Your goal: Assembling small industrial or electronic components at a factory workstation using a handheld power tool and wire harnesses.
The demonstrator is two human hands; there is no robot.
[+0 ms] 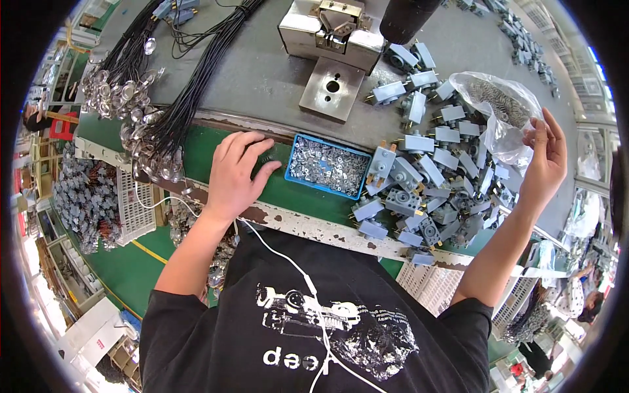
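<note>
My right hand [547, 154] pinches the rim of a clear plastic bag [508, 147] at the right. Many small metal coil springs [495, 98] fill the bag. On the green table strip, my left hand [237, 175] is open, thumb and fingers curved apart. A small dark cluster, possibly springs [265, 157], shows in the gap between them; whether it touches the fingers I cannot tell. Just right of that hand stands a blue tray [359, 194] of small metal clips. Grey box-shaped switch housings [419, 142] with brass-coloured terminals lie heaped between tray and bag.
A steel fixture [331, 88] with a holed plate stands at the back middle, a dark cylinder [406, 19] beside it. Black cables [203, 78] with round metal ends [124, 92] hang over the left edge. A white cord [282, 259] crosses my shirt. Crates [136, 203] stand below.
</note>
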